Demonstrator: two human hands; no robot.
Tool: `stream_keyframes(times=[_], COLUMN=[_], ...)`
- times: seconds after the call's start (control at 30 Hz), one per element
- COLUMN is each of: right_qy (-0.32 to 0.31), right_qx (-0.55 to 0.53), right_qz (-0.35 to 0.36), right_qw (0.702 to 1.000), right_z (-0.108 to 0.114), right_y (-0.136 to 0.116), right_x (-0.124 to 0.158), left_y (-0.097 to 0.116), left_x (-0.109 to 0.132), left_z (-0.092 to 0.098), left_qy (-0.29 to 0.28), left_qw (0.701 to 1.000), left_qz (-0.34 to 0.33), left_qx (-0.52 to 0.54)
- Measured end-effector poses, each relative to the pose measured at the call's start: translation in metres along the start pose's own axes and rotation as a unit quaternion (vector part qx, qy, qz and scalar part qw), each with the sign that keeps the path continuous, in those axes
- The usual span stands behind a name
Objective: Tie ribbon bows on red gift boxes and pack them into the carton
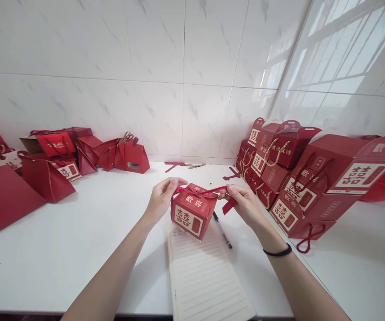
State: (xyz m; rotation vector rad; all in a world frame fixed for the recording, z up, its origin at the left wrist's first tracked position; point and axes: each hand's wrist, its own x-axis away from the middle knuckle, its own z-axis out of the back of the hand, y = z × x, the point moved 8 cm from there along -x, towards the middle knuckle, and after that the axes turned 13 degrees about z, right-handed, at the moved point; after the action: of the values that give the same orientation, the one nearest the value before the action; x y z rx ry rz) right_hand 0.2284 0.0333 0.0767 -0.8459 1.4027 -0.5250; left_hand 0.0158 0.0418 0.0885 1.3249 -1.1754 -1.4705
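Observation:
A small red box (187,216) with white labels and Chinese characters stands tilted at the far end of an open lined notebook (209,276). Red ribbon (197,192) crosses the top of the box. At the box's left side, my left hand (163,198) has its fingers closed on the ribbon near the upper left corner; its fingertips are partly hidden. On the right, my right hand (241,200) pinches the ribbon just off the box's upper right edge, and a ribbon end hangs below its fingers.
A black pen (223,231) lies right of the notebook. Stacked red boxes (326,178) with cord handles stand at the right. More red boxes (50,178) line the left, and ribbon scraps (232,174) lie near the tiled wall.

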Motion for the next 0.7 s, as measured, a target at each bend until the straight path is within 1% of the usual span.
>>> stream_keyframes(times=[0.1, 0.23, 0.33, 0.43, 0.53, 0.6, 0.7], right_qy=[-0.010, -0.036, -0.030, 0.000, 0.025, 0.033, 0.031], right_qx=[-0.029, -0.084, -0.099, -0.076, -0.035, -0.016, -0.001], right_qz=[-0.009, -0.019, -0.027, -0.034, -0.028, -0.018, -0.017], right_qw=[0.999, 0.996, 0.994, 0.997, 0.999, 0.999, 0.999], right_z=[-0.004, -0.013, -0.015, -0.009, -0.002, 0.001, 0.002], right_y=[0.004, 0.007, 0.009, 0.012, 0.012, 0.011, 0.012], right_x=[0.000, 0.001, 0.001, 0.000, -0.001, -0.002, -0.002], left_y=[-0.004, -0.016, -0.022, -0.024, -0.027, -0.027, -0.024], left_x=[0.000, -0.002, -0.003, -0.004, -0.002, 0.000, 0.002], left_z=[-0.003, -0.011, -0.015, -0.016, -0.018, -0.020, -0.024], left_qy=[-0.006, -0.020, -0.029, -0.031, -0.047, -0.056, -0.072], left_qw=[1.000, 0.997, 0.996, 0.995, 0.993, 0.992, 0.992], left_qz=[0.016, 0.048, 0.055, 0.062, 0.092, 0.100, 0.089], left_qx=[-0.019, -0.051, -0.062, -0.078, -0.062, -0.049, -0.047])
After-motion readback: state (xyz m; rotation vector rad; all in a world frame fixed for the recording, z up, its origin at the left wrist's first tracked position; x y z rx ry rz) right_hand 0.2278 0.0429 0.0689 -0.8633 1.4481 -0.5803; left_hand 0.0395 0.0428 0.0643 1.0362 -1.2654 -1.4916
